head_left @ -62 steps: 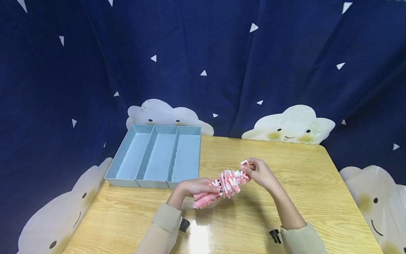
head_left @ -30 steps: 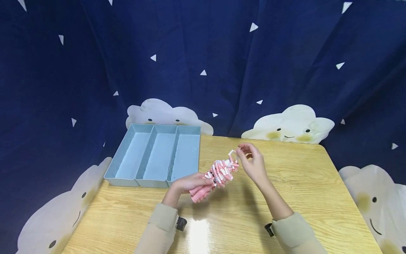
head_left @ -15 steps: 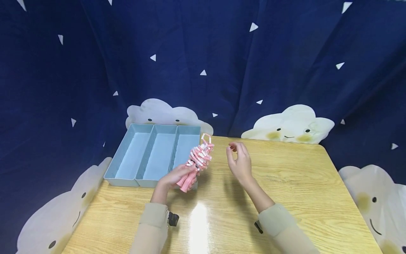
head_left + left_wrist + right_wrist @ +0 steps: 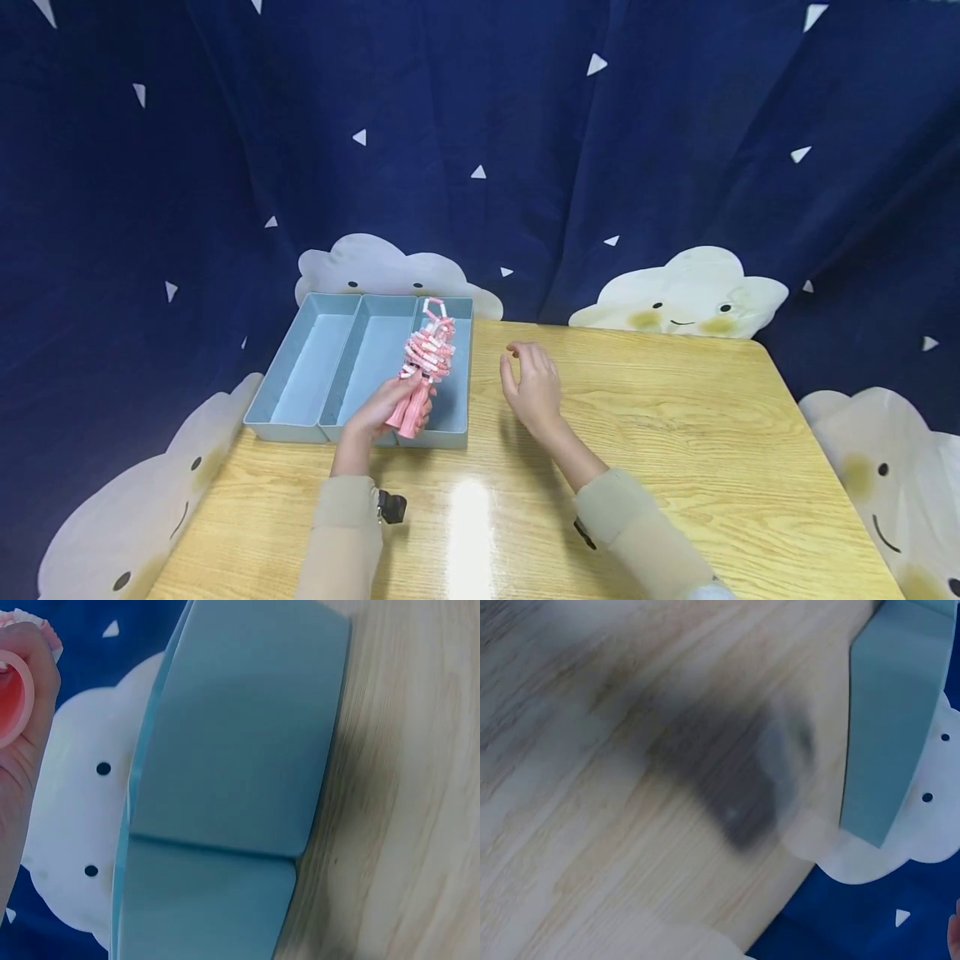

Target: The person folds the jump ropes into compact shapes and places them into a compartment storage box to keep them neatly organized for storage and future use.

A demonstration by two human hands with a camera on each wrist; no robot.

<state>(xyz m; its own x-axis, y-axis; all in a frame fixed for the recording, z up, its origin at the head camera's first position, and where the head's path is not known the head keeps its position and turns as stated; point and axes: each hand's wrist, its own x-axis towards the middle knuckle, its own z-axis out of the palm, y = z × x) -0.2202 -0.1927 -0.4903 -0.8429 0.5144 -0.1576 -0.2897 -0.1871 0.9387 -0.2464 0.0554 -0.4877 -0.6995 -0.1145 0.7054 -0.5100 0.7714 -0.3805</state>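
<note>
A beaded jump rope (image 4: pixel 429 354) in pink and white is bundled up, with a small loop standing out at its far end. My left hand (image 4: pixel 378 407) grips its two pink handles (image 4: pixel 411 412) and holds the bundle over the rightmost light blue bin (image 4: pixel 442 440). In the left wrist view, the hollow end of one handle (image 4: pixel 13 697) pokes out of the left hand (image 4: pixel 19 769). My right hand (image 4: pixel 534 387) holds nothing and hovers above the table right of that bin, fingers loosely bent. Just a fingertip of it shows at the right wrist view's edge.
Two more blue bins, the middle one (image 4: pixel 378 354) and the left one (image 4: pixel 303 367), stand against the right one. They sit at the back left of the wooden table (image 4: pixel 645 450). A dark blue curtain (image 4: pixel 480 108) with cloud prints hangs behind and at both sides.
The right hand has let go of the rope's loop. My left hand has carried the jump rope leftward over the right bin, turning its loop end away from me; the right hand has drifted left.
</note>
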